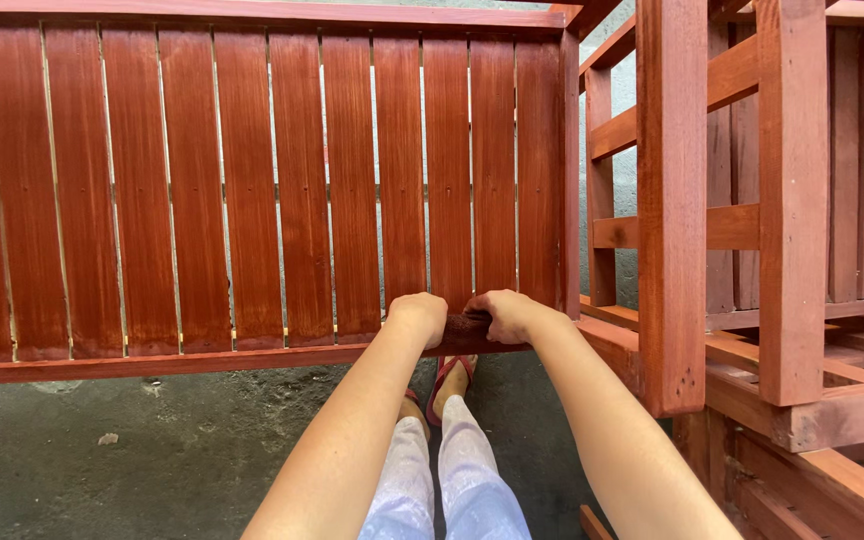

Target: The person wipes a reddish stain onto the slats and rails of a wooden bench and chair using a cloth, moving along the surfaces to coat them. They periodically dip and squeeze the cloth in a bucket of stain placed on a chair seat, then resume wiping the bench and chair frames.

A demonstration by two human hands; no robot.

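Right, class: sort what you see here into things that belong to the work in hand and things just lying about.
In the work:
- left hand
- right hand
- dark rag under both hands
- red-stained slatted wooden panel

Lying about:
- stacked red wooden frames
- small pebble on grey concrete floor

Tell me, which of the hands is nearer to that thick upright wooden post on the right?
The right hand. It grips the bottom rail of the slatted panel nearer the post; the left hand rests on the same rail, farther from the post.
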